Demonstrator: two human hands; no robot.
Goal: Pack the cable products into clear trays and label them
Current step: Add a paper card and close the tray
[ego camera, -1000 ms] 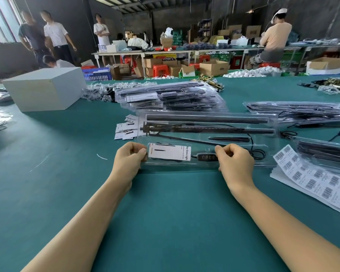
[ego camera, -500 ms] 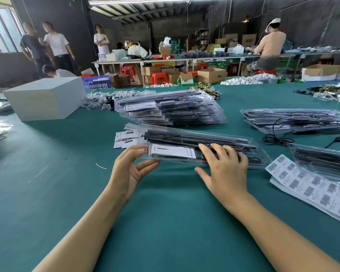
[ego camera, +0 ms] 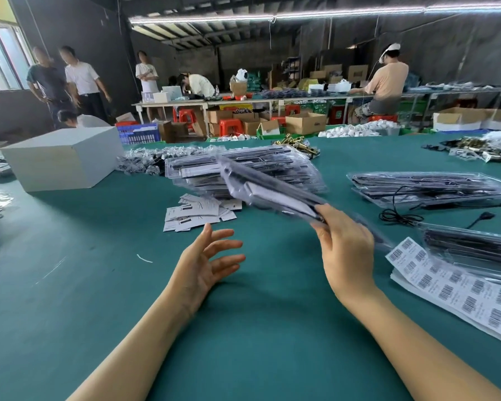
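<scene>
Green cloth covers the counter (ego camera: 70, 285) in a dim workshop, with people at benches across the upper frame. At center right my right hand (ego camera: 346, 250) pinches the near end of a clear tray (ego camera: 272, 192), its grip closed on the plastic, and I see it tilted and blurred above the counter, in front of the tray stack (ego camera: 243, 172). My left hand (ego camera: 206, 261) hovers at center, fingers spread, holding nothing. Barcode labels (ego camera: 457, 287) lie at right.

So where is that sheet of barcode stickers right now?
In the head view the barcode sticker sheet lies flat on the green table at the right edge, just right of the right hand, partly under a clear tray.
</scene>
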